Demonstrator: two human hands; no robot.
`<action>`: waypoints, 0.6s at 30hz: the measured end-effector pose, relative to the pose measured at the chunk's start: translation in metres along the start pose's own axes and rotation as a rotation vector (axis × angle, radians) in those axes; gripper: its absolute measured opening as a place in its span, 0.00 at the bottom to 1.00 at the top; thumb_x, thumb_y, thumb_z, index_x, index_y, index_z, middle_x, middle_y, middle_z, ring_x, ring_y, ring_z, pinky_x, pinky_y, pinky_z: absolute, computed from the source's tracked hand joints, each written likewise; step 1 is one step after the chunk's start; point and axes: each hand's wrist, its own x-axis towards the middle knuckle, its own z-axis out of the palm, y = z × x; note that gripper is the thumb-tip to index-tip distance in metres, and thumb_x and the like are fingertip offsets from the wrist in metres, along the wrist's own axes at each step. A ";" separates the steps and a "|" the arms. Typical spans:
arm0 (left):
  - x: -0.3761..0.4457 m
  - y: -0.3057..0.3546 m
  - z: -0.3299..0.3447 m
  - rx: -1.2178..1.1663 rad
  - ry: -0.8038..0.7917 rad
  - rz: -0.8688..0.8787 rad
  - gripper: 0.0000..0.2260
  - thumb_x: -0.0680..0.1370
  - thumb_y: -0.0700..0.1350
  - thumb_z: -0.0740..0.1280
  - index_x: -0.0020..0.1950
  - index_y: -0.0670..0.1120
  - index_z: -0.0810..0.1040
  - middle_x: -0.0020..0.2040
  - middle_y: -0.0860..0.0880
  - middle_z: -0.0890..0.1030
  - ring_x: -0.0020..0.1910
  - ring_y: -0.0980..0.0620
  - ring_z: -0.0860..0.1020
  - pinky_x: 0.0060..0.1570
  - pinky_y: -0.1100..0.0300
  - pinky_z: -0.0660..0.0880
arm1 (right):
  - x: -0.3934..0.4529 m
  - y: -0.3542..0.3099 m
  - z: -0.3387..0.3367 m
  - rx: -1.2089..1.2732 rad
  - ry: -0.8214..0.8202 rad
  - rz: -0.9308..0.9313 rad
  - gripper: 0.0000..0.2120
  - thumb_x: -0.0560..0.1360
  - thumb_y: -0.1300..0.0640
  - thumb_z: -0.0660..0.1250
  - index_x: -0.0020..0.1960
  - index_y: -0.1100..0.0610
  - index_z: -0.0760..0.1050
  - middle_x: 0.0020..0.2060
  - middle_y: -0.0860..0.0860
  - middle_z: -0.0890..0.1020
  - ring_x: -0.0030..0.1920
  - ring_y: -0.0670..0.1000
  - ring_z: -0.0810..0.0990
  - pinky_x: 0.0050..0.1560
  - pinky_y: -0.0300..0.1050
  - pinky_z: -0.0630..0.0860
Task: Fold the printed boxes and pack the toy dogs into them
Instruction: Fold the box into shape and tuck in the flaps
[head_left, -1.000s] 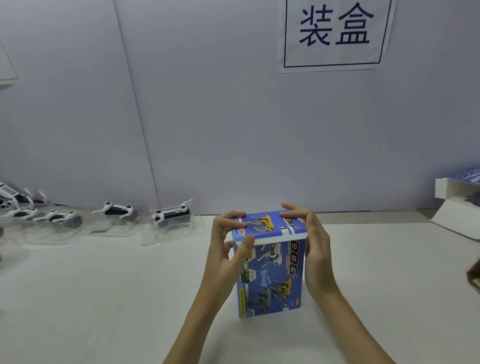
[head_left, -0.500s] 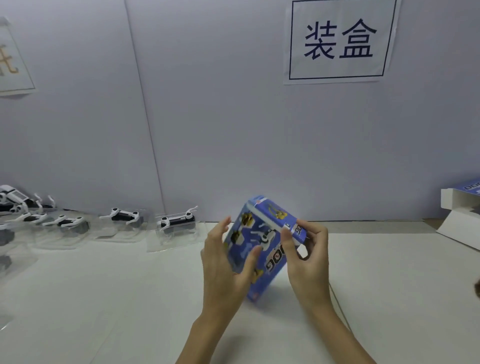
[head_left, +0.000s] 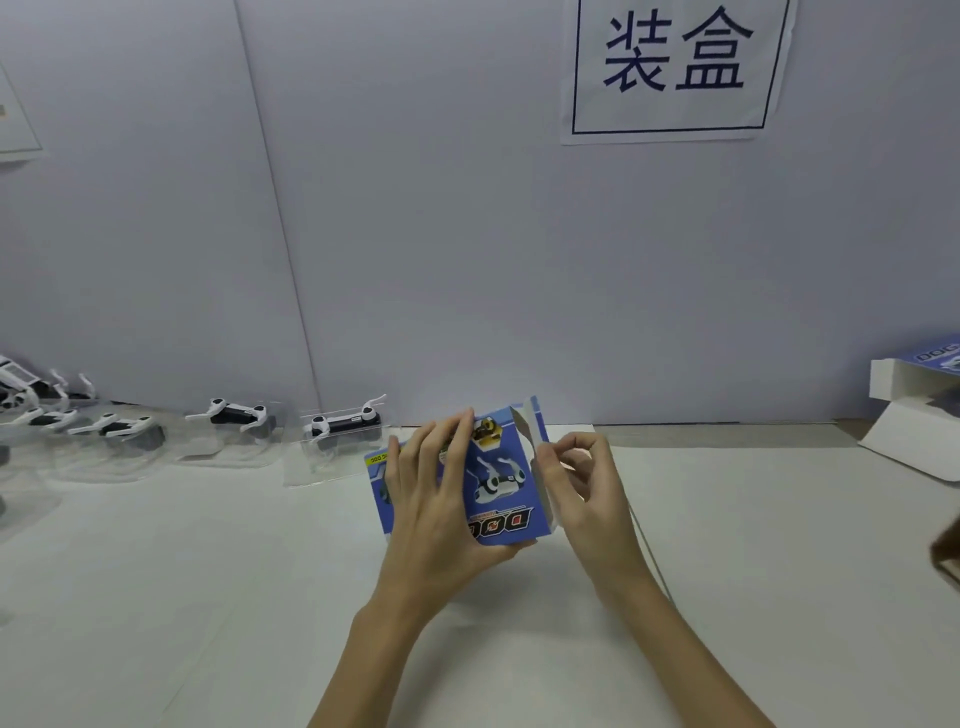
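Printed box (head_left: 498, 478), blue, with "DOG" lettering upside down to the viewer, is held just above the desk (head_left: 727, 571) at centre, tipped over with one end facing right. Left hand (head_left: 436, 499) grips it across the printed face, fingers spread over the top and thumb under the near edge. Right hand (head_left: 582, 483) pinches the end flap (head_left: 530, 431) at the box's right end; that flap stands ajar, white inside showing, so this end is not yet closed.

Whether a toy dog is already inside cannot be told; the interior is hidden.

Toy dogs (head_left: 343, 426), white and black in clear plastic trays, sit in a row along the wall at left, well apart from the box, at least five unpacked. A second box (head_left: 914, 410) lies open at the far right edge.

Assessment: task is at an early to middle stage. One box is formed with its end still to be tucked shut; the row of dogs remains to be packed, and further boxes would need folding for them.
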 end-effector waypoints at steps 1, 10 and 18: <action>0.000 0.003 0.000 0.013 0.000 0.009 0.52 0.65 0.70 0.75 0.80 0.47 0.59 0.75 0.50 0.64 0.75 0.46 0.64 0.73 0.29 0.63 | 0.000 0.000 -0.002 -0.020 -0.006 -0.021 0.16 0.76 0.46 0.68 0.61 0.49 0.72 0.57 0.48 0.84 0.58 0.52 0.85 0.42 0.43 0.85; -0.002 0.004 0.002 0.118 -0.025 0.033 0.49 0.65 0.68 0.78 0.79 0.56 0.60 0.77 0.46 0.63 0.77 0.39 0.65 0.76 0.30 0.57 | -0.001 0.002 0.001 -0.107 -0.074 -0.081 0.24 0.77 0.47 0.65 0.73 0.38 0.71 0.62 0.49 0.82 0.59 0.49 0.85 0.43 0.47 0.86; -0.002 0.006 0.001 0.214 -0.050 0.079 0.38 0.70 0.73 0.69 0.77 0.62 0.66 0.78 0.44 0.62 0.77 0.36 0.65 0.74 0.29 0.58 | 0.000 0.009 -0.001 -0.134 -0.110 -0.113 0.26 0.78 0.46 0.64 0.76 0.40 0.70 0.64 0.48 0.80 0.62 0.50 0.83 0.45 0.51 0.87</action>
